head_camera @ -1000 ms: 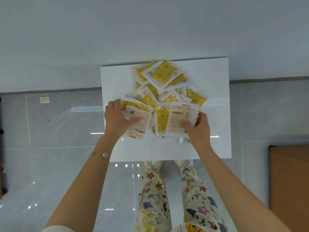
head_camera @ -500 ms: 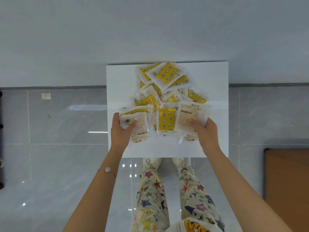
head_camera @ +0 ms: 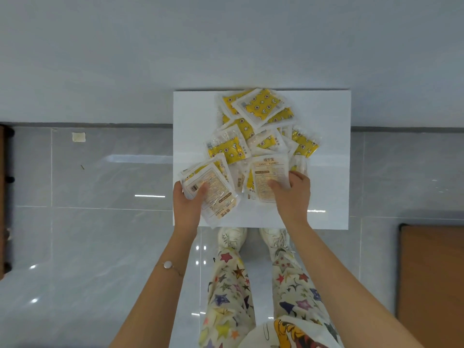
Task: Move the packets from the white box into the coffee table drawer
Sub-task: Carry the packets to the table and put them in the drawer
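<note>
A white box [head_camera: 326, 156] stands on the floor against the wall, with a heap of several yellow-and-clear packets [head_camera: 258, 109] spread over its top. My left hand [head_camera: 187, 207] grips a small stack of packets [head_camera: 213, 189] at the box's near left, thumb on top, printed backs facing up. My right hand [head_camera: 292, 197] holds another packet [head_camera: 270, 177] by its lower right edge, near the middle of the box. The coffee table drawer is not visible.
Glossy grey floor tiles surround the box, and a pale wall rises behind it. A brown wooden surface [head_camera: 431, 285] lies at the right edge, and dark wooden furniture [head_camera: 3, 197] at the far left. My feet [head_camera: 232, 238] stand just before the box's front edge.
Both hands have drawn their packets nearer the box's front edge. The left stack has tilted and now overhangs the front-left part of the box.
</note>
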The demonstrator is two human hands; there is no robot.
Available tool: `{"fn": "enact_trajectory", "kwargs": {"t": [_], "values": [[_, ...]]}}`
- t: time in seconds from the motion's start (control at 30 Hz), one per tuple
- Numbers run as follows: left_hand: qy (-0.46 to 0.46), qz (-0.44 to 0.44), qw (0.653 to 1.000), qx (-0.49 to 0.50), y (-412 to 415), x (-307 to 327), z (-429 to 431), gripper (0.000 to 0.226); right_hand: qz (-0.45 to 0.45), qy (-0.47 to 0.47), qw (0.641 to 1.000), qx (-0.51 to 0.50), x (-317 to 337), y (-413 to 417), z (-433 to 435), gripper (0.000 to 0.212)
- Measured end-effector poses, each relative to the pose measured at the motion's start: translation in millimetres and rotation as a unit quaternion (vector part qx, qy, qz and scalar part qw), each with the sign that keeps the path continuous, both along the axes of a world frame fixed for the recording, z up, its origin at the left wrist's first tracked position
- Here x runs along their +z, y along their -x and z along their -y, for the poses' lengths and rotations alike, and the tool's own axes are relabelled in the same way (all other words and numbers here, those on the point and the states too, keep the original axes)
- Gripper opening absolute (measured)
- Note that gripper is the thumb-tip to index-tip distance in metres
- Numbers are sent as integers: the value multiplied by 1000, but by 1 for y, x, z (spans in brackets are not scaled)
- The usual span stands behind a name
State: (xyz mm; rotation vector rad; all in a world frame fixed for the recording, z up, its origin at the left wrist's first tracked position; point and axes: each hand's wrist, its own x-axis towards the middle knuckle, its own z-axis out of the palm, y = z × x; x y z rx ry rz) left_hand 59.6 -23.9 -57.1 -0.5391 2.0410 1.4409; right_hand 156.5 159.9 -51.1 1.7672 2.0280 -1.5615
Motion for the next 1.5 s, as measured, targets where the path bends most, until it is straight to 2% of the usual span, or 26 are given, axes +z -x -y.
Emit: {"fn": "enact_trajectory", "kwargs": {"t": [0.1,0.27,0.5,0.67,0.8,1.0,1.1,1.37,1.5], "values": [[-12,-2,1000,16,3,13,6,33,-25,47,998,-46,10,-10,3,24],[-42,-5,998,52,11,44,11,37,-38,119,990,-57,35,-23,-11,27],[-87,-31,994,55,13,114,9,34,-72,168,983,-2,107,-15,-40,24],[-120,-41,986,112,-2,176,15,42,-110,157,980,45,176,-1,-48,50],[-140,-57,974,168,-19,230,35,38,-150,181,967,99,232,16,-37,51],[-142,-95,945,278,-55,299,101,36,-178,213,934,223,303,44,22,65],[-145,-116,922,341,-76,323,145,29,-173,229,911,296,324,57,67,65],[-151,-150,857,470,-118,353,276,32,-168,209,868,418,363,94,214,65],[-156,-170,822,520,-138,364,348,32,-170,205,832,488,380,105,295,61]]}}
